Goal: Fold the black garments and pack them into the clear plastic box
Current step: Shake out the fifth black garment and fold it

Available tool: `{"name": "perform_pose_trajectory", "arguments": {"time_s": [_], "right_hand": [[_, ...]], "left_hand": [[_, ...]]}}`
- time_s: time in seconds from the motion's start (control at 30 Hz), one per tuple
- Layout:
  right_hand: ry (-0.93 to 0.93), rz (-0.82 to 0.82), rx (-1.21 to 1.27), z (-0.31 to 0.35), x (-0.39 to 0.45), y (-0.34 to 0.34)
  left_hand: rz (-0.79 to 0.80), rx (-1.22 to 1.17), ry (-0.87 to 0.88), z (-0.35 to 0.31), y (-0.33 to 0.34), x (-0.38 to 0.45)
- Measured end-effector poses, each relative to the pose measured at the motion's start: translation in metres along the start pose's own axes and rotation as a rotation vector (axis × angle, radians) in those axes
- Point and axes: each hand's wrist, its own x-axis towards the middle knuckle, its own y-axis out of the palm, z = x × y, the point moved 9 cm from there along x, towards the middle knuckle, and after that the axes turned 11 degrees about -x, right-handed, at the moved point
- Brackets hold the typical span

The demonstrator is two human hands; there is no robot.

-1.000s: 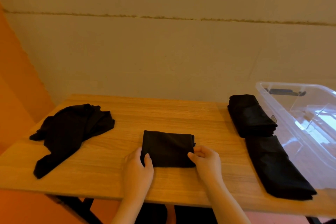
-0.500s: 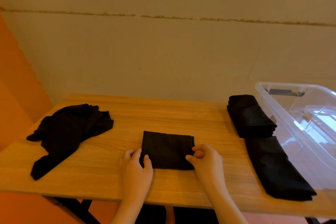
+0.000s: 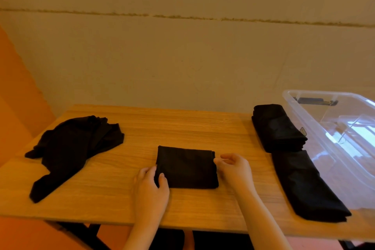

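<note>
Well left of the hands, an unfolded black garment (image 3: 71, 152) lies crumpled on the wooden table (image 3: 182, 124), apart from everything else. Between the hands sits a folded black garment (image 3: 185, 167), a neat rectangle: the left hand (image 3: 151, 184) grips its near left corner, thumb on top and fingers tucked under the edge, while the right hand (image 3: 233, 168) pinches its right edge with curled fingers. Right of the right hand lie a folded stack (image 3: 278, 128) and a long folded piece (image 3: 304, 184), both beside the clear plastic box (image 3: 328, 128), which looks empty. The fold seems finished, so the step is squaring up; next comes lifting the rectangle evenly toward the stack or box without letting layers slip. Against the earlier frame, the right fingers have shifted slightly up the edge; the garment has barely moved.
</note>
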Motion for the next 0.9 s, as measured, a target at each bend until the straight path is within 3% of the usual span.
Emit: {"name": "perform_pose_trajectory", "arguments": {"time_s": [0.17, 0.3, 0.33, 0.4, 0.43, 0.5, 0.6, 0.73, 0.9], "right_hand": [[-0.113, -0.001, -0.126, 0.012, -0.002, 0.018], [-0.477, -0.320, -0.574, 0.048, -0.021, 0.007], [-0.589, -0.310, -0.614, 0.060, -0.026, 0.013], [-0.747, -0.048, -0.736, 0.071, -0.033, 0.046], [-0.757, 0.112, -0.846, 0.064, -0.035, 0.067], [-0.735, 0.241, -1.043, 0.047, -0.036, 0.087], [-0.680, 0.277, -1.130, 0.032, -0.029, 0.086], [-0.566, 0.290, -1.082, 0.025, -0.023, 0.063], [-0.650, 0.132, -1.178, 0.023, -0.031, 0.049]], "left_hand": [[0.010, -0.029, -0.014, -0.001, 0.000, -0.001], [-0.014, -0.170, -0.043, -0.001, -0.004, -0.001], [-0.019, -0.202, -0.027, -0.004, -0.006, -0.001], [-0.001, -0.154, 0.110, -0.015, -0.004, -0.005], [0.041, -0.049, 0.212, -0.023, 0.001, -0.009], [0.142, 0.196, 0.330, -0.028, 0.018, -0.014], [0.229, 0.371, 0.197, -0.014, 0.024, -0.007], [0.312, 0.336, 0.061, -0.007, 0.023, -0.002], [0.356, 0.254, -0.048, -0.012, 0.032, -0.007]]}}
